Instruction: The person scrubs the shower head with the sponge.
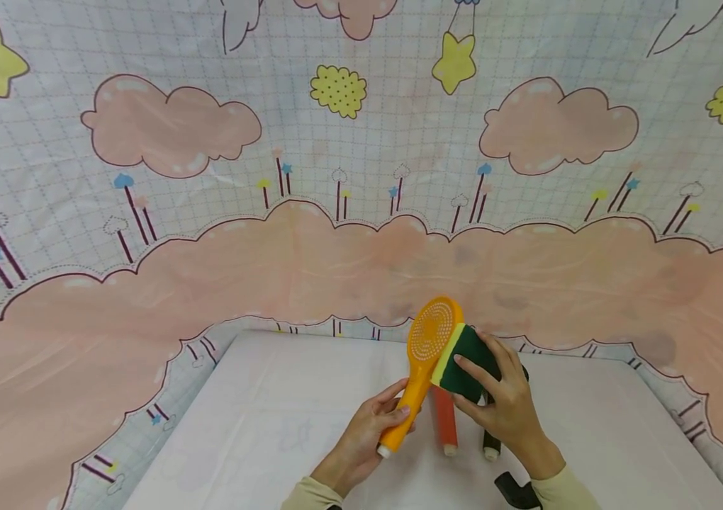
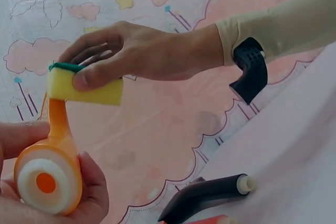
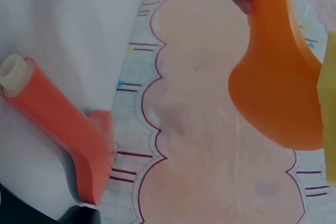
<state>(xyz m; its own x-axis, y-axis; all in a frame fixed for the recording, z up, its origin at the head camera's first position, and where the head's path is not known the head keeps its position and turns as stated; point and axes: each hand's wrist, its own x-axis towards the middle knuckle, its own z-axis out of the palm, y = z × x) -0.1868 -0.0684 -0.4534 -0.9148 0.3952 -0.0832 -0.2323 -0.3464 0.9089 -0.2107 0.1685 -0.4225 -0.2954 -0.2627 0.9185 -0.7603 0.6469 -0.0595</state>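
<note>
My left hand grips the handle of an orange-yellow shower head, whose round holed face tilts up in the head view. The white threaded end of the handle faces the left wrist camera. My right hand pinches a sponge with a green scouring side and a yellow foam side. The yellow side sits against the right edge of the shower head. In the right wrist view the smooth back of the shower head shows, with the sponge cut off at the frame's edge.
On the white table lie a red shower head and a black shower head, partly hidden behind the hands. A black wrist device is on the right sleeve. Behind the table hangs a cloth printed with clouds and stars.
</note>
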